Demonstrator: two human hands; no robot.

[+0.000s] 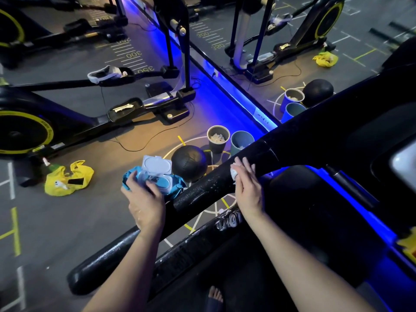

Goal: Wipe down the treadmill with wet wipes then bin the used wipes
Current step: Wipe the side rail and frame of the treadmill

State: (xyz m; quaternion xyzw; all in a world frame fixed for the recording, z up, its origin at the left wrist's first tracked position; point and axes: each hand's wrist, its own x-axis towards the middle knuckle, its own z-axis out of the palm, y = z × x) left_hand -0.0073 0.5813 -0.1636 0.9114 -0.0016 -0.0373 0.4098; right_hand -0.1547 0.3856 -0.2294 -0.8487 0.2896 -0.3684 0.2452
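Note:
The treadmill's black handrail point(202, 190) runs diagonally from lower left to upper right, its surface wet and speckled. My right hand point(247, 188) presses a crumpled white wipe point(234, 173) against the rail, fingers fairly straight over it. My left hand point(144, 199) grips a blue pack of wet wipes point(157, 179), whose white flip lid stands open, held just left of the rail. Two small bins stand on the floor beyond: a dark one point(218, 138) with white wipes inside and a teal one point(242, 143).
A black medicine ball point(189, 163) lies beside the bins. A yellow bag point(67, 179) lies on the floor at left, near an exercise bike point(27, 131) with cables. A mirror wall with a blue light strip point(225, 91) runs behind. The treadmill console point(405, 167) is at far right.

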